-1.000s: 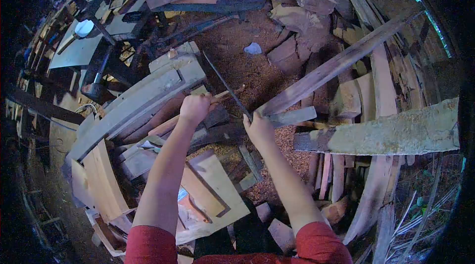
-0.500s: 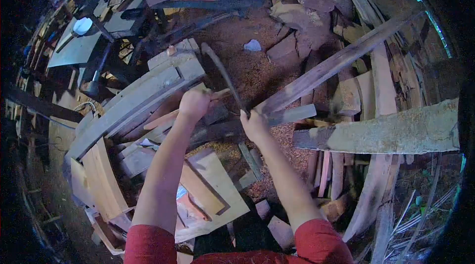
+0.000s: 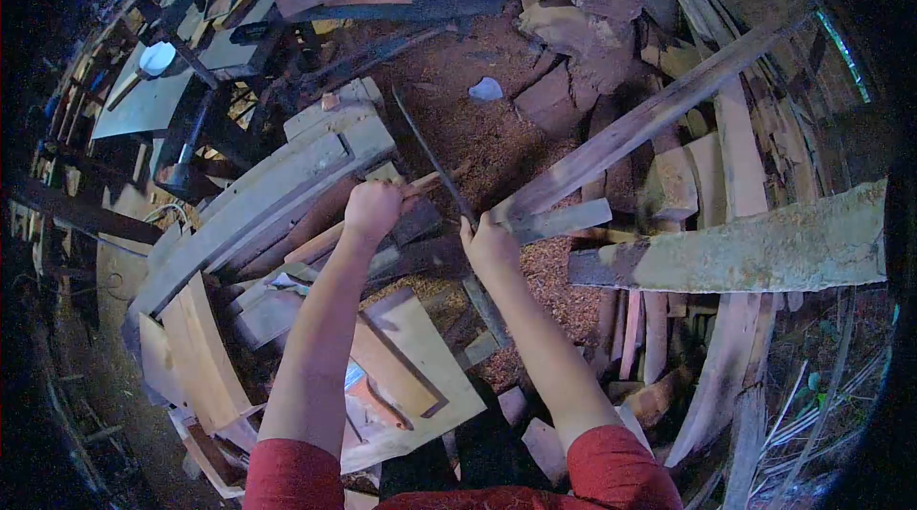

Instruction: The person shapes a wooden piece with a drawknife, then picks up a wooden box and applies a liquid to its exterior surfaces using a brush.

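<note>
My left hand [image 3: 374,208] is closed around a thin wooden strip [image 3: 315,244], whose other end sticks out to the right past my knuckles. My right hand [image 3: 493,246] grips the lower end of a long dark machete [image 3: 423,139], its narrow blade slanting up and to the left. The blade crosses over the strip's right end in this view. Left of my hands lies a thick grey timber beam [image 3: 258,183] with a stepped end. A paintbrush [image 3: 384,403] with an orange handle rests on a pale board [image 3: 454,410] below my forearms.
A long plank [image 3: 659,118] slants up to the right. A rough, wide slab [image 3: 755,247] juts in from the right edge. Split logs [image 3: 573,37] are piled at the back, and wood chips [image 3: 554,295] cover the ground. A table with a white round object [image 3: 157,57] stands far left.
The machete has turned so that its blade shows thinner, closer to edge-on. My left hand and the strip have stayed nearly in place.
</note>
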Tool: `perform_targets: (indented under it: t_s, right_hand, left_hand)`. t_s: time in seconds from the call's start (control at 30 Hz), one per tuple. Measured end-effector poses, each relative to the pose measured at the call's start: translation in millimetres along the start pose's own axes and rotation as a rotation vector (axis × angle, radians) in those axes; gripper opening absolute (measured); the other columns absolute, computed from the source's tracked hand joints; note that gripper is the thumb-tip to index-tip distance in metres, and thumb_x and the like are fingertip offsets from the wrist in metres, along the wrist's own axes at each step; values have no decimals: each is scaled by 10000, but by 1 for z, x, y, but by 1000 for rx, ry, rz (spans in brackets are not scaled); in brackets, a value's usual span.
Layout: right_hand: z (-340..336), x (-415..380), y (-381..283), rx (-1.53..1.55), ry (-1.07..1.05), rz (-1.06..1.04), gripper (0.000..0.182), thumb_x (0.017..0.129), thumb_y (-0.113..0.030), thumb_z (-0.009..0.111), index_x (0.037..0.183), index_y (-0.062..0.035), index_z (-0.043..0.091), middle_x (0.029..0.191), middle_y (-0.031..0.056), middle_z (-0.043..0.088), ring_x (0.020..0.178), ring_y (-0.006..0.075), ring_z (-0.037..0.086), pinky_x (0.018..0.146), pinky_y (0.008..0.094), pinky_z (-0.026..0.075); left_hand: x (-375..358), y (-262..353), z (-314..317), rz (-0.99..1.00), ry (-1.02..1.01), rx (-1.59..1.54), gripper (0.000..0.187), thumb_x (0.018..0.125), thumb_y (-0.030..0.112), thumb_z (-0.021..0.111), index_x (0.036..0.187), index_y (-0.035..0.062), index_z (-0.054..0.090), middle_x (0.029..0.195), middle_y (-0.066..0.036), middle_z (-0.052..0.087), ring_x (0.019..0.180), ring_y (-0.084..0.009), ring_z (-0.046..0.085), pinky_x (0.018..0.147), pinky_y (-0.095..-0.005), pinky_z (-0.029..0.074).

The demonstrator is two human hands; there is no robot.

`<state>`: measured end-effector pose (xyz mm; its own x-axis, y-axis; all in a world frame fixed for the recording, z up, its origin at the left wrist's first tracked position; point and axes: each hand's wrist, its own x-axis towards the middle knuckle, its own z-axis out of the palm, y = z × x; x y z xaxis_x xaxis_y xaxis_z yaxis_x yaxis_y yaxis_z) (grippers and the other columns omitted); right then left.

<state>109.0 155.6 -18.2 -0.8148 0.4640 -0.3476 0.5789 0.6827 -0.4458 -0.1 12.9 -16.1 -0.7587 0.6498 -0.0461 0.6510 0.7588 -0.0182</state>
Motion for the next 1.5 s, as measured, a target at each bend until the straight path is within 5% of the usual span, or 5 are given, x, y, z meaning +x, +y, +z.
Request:
perform_targets:
  t_s: [0.33,0.43,0.53,0.7,1.5]
  right_hand:
    - [-65,-8,-12,390,275,-283,407,793,-336,432,674,52,455,537,176,482,518,290,499,491,371,367]
    - [-86,-18,-23,425,199,-215,423,782,-369,421,751,48,485,632,242,512,633,393,511,560,425,399]
    - [-14,5,4,236,276,-295,415,772,-357,418,812,48,501,716,261,522,712,391,512,646,433,405]
    - [-4,7,9,169,-71,-83,450,777,-391,379,803,44,491,762,256,524,778,400,491,696,428,390]
    - [-67,-11,-16,273,172,-231,413,791,-362,412,729,44,459,635,236,504,651,374,508,563,402,385]
  left_hand:
    - [-1,-1,0,1,70,-80,304,708,359,486,749,58,499,615,-118,558,579,-268,557,508,-361,451]
    - [0,-2,1,-4,67,-95,303,712,362,483,756,62,504,629,-116,561,598,-267,558,519,-361,451]
    - [2,-1,0,6,68,-86,296,716,361,480,754,70,520,635,-112,564,604,-262,559,530,-357,453]
    - [5,5,-3,34,77,-83,276,716,349,481,718,82,550,622,-102,564,592,-246,561,514,-343,456]
    - [1,-6,4,47,134,-128,296,709,342,489,752,52,527,627,-117,561,618,-261,557,543,-353,461]
